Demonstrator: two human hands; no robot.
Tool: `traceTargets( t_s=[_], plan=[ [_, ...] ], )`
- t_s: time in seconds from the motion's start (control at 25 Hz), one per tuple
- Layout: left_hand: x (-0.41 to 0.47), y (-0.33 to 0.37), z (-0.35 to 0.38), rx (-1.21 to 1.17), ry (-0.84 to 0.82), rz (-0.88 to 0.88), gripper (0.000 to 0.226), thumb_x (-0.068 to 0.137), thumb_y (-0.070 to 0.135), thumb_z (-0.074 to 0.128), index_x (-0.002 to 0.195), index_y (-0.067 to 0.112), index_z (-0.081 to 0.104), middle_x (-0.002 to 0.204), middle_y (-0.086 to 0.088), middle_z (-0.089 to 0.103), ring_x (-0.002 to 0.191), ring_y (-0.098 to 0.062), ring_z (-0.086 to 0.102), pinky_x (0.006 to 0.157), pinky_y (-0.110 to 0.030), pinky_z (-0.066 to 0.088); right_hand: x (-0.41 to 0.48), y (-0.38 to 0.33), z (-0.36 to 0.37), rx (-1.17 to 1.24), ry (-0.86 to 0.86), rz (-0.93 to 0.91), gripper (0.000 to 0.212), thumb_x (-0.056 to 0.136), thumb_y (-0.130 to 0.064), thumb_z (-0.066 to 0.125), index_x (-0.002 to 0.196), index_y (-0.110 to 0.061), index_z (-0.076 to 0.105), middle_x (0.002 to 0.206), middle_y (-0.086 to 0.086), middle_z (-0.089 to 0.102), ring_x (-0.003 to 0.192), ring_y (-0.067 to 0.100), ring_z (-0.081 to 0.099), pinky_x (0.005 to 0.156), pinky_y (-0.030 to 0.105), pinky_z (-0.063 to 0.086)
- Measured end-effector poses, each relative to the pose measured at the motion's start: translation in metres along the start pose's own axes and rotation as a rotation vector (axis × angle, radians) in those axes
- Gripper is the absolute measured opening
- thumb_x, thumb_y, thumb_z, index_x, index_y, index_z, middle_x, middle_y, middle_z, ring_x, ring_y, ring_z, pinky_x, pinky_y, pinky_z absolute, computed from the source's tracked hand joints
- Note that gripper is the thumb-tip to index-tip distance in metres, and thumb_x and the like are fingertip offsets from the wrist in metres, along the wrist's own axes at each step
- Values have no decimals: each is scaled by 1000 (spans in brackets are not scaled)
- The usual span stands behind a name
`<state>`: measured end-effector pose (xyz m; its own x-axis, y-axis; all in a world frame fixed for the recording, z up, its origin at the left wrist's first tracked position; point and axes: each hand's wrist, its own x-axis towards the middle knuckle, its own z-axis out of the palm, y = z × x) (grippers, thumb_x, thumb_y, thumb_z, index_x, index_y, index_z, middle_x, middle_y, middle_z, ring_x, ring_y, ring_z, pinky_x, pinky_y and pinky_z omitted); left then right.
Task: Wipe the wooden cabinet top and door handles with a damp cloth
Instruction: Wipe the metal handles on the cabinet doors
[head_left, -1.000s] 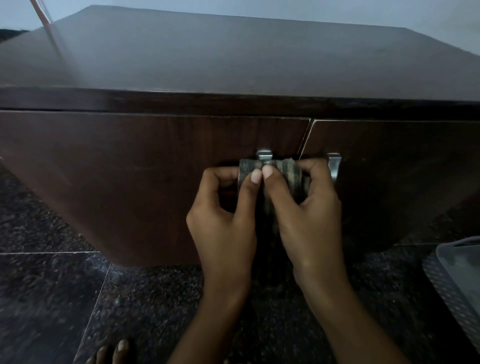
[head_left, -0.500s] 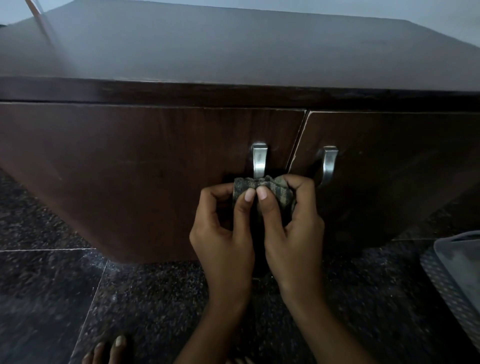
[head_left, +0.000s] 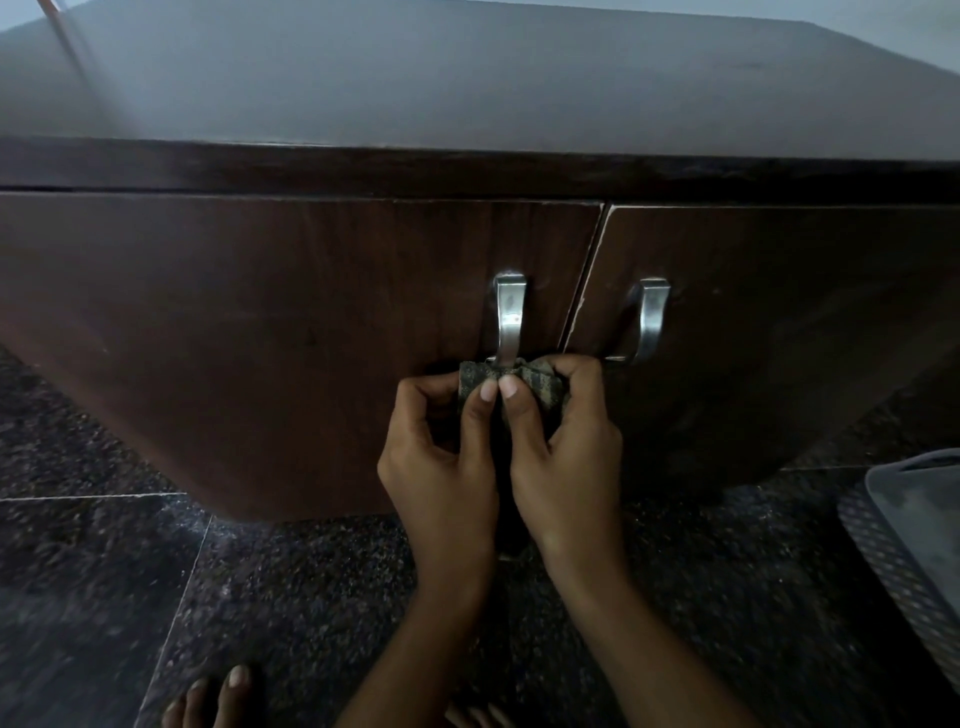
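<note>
Here, nearest the camera, bare toes (head_left: 228, 691) are showing on the dark floor (head_left: 104, 597). Above them both hands are pinching the cloth (head_left: 524, 382): the left hand (head_left: 441, 467) is gripping its left end, the right hand (head_left: 566, 457) its right end, thumbs touching at the middle. The cloth is wrapping the lower end of the left handle (head_left: 509, 317), where the metal is meeting the door (head_left: 260, 322). To do this step well, I judge, the hands are needing to keep the cloth snug round the bar and be drawing it along its full length, turning it so the back face is getting wiped too. Just beside, the right handle (head_left: 649, 317) is standing bare. Farther off, the top (head_left: 467, 78) is lying clear of the hands; whether it is already wiped I cannot tell.
</note>
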<state>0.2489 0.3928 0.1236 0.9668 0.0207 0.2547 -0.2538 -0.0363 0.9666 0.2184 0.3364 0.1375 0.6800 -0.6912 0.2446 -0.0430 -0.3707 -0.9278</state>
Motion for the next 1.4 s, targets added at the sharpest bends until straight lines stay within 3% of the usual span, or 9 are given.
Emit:
traceTargets(
  t_s=[0.16, 0.44, 0.56, 0.84, 1.0, 1.2, 1.4],
  plan=[
    [-2, 4, -1, 14, 1, -15, 15, 83, 23, 66, 77, 32, 57, 78, 13, 66, 75, -2, 64, 63, -7, 47, 0, -4, -5, 13, -9, 20, 11, 88, -27, 58, 94, -25, 48, 70, -13, 57, 66, -3, 58, 53, 5, 43],
    [4, 29, -6, -49, -6, 136, 14, 84, 25, 64, 81, 35, 55, 79, 13, 65, 75, -1, 63, 67, -10, 48, 3, -30, -15, 46, 50, -143, 11, 88, -24, 60, 93, -22, 51, 70, -14, 58, 69, -2, 59, 54, 6, 44],
    [9, 35, -5, -70, -37, 119, 16, 85, 24, 65, 79, 35, 55, 76, 14, 65, 75, 2, 63, 65, -7, 46, 8, -37, -17, 31, 19, -118, 12, 88, -29, 58, 94, -23, 50, 69, -13, 58, 68, 0, 58, 52, 8, 44],
    [-1, 15, -5, -60, -19, 87, 10, 83, 31, 62, 81, 39, 55, 83, 11, 68, 82, -2, 65, 71, -15, 51, -4, -20, -11, -38, 22, -94, 13, 89, -33, 53, 97, -29, 44, 75, -17, 56, 67, 2, 58, 55, 7, 45],
    [-4, 10, -3, -21, -2, 97, 17, 83, 26, 62, 80, 40, 53, 81, 15, 65, 80, 1, 64, 67, -7, 47, -6, -13, -6, -85, 32, -84, 13, 89, -33, 51, 98, -30, 42, 77, -19, 53, 74, 2, 60, 59, 15, 49],
    [-3, 2, -1, 26, -4, 62, 20, 85, 23, 65, 79, 38, 53, 79, 14, 65, 79, -1, 63, 64, -7, 47, -3, -6, -4, -115, 27, -39, 20, 90, -31, 52, 105, -19, 50, 79, -12, 56, 76, 10, 61, 62, 22, 50],
    [1, -2, -1, 55, -27, 10, 19, 84, 21, 65, 77, 35, 54, 76, 16, 64, 74, 5, 62, 61, -4, 45, -1, -3, -2, -162, 17, 4, 12, 89, -33, 55, 94, -28, 45, 74, -15, 54, 72, 9, 61, 62, 25, 51]
  ],
)
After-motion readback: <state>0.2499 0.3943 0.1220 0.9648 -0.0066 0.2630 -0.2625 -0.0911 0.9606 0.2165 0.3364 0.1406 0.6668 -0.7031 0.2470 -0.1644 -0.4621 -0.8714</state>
